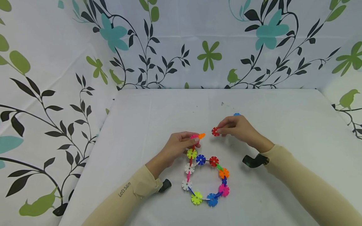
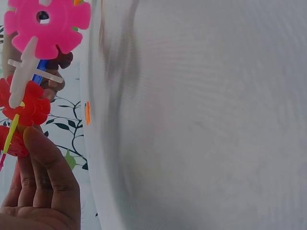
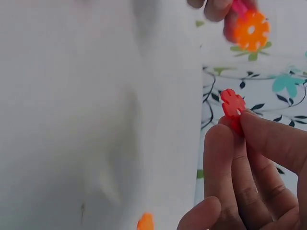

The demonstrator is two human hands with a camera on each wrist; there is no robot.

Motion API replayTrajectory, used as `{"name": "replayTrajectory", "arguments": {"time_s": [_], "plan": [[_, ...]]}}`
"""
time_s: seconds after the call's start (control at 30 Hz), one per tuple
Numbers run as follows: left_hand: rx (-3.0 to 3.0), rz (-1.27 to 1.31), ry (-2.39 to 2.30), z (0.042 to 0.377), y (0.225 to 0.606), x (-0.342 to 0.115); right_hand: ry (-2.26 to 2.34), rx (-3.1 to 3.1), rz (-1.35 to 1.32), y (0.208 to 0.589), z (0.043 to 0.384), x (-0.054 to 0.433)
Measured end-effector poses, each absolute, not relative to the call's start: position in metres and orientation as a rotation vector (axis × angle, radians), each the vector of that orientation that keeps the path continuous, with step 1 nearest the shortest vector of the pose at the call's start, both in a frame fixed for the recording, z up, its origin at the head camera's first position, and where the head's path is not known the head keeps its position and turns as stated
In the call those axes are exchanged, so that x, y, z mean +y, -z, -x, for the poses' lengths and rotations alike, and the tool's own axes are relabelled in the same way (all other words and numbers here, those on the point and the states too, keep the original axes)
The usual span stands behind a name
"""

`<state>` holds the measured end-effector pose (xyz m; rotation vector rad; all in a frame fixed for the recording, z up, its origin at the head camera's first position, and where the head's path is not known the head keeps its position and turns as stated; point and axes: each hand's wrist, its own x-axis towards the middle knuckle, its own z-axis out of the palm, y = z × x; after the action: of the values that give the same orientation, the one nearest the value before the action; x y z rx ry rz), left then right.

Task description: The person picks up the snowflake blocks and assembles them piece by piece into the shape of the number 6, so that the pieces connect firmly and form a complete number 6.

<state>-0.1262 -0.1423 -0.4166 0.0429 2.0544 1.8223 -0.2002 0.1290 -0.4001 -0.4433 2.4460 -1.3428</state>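
In the head view a chain of notched plastic discs in many colours curves in a loop on the table. My left hand pinches its upper end, where a pink disc and an orange disc join. To the right, apart from the chain, my right hand holds a single red disc between thumb and fingers. That red disc also shows in the right wrist view, near the orange disc. Close to the left wrist camera, chain pieces hang, among them a pink disc.
The white table has a blue disc partly hidden behind my right hand. An orange piece lies at the bottom of the right wrist view. Leaf-patterned cloth hangs behind and beside the table.
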Motion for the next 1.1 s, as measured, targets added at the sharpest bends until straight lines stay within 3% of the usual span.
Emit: {"name": "replayTrajectory", "arguments": {"time_s": [1.1], "plan": [[2.049,-0.111,-1.783,0.126,0.42,-0.149,1.475,2.332,0.339,0.395,0.179,0.097]]}}
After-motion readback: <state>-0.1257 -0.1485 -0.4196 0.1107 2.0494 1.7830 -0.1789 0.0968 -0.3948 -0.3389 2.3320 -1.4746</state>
